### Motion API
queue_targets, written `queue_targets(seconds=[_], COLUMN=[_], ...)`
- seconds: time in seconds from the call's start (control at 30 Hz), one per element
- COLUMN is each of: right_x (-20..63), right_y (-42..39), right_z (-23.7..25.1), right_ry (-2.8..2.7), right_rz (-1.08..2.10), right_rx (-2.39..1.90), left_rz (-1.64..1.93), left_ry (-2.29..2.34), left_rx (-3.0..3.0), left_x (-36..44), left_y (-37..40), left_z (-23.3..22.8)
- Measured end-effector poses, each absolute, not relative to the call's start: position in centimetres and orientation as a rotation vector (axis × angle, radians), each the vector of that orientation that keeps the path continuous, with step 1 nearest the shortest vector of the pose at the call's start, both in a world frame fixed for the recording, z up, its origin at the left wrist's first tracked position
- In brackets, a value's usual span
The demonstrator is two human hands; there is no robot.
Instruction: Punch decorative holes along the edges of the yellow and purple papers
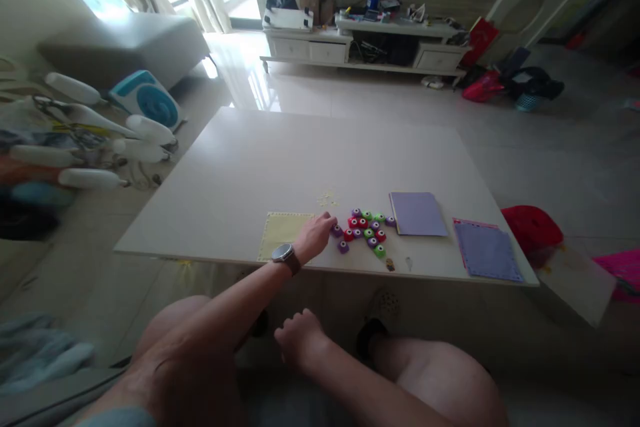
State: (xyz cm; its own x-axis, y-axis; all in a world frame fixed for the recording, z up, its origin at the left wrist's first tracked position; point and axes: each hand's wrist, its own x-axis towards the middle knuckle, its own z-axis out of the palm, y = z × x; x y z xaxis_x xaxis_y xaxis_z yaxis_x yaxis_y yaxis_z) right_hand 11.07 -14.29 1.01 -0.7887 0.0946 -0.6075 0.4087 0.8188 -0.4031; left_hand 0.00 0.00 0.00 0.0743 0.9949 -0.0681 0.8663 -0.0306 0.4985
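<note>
Square up bunched left hand [316, 233], can't tell if gripping, to purple piece [337, 231] at its fingertips, avoiding yellow sheet [284, 229] by its wrist, resting curled right hand [303, 340], can't tell if empty, below.

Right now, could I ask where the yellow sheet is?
In the head view, the yellow sheet lies left of the coloured punches, at the near edge of the table, partly behind the left hand.

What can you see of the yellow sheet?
The yellow sheet looks like pale, plain paper, roughly rectangular, with small notches or marks along its top and left edges. It lies flat on the white table, near the front edge. The left hand and watch hide part of it; whether they touch it is unclear.
</note>
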Motion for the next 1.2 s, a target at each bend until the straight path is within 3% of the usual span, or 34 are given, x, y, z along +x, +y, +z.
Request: queue_targets(seconds=[0.37,0.5,0.73,1.0,1.2], right_x=[10.7,10.7,10.2,9.9,9.2], right_y=[-13.5,-12.7,-14.2,-14.4,-13.8], right_z=[1.5,2.4,0.9,-1.4,-1.6], right_ry=[2.423,2.447,2.437,2.381,2.412], right_rz=[-0.688,-0.683,-0.648,-0.609,-0.658], right_rx=[0.39,0.429,0.372,0.351,0.329], left_rz=[0.647,0.916,1.335,1.416,1.429], left_ry=[1.908,1.957,1.265,1.145,1.063], left_rx=[1.87,1.589,0.451,0.401,0.328], left_x=[-2.2,-5.4,-9.2,-10.5,-10.9], left_y=[0.1,-0.3,-2.8,-3.5,-2.4], left_z=[1.8,2.5,3.3,7.0,7.2])
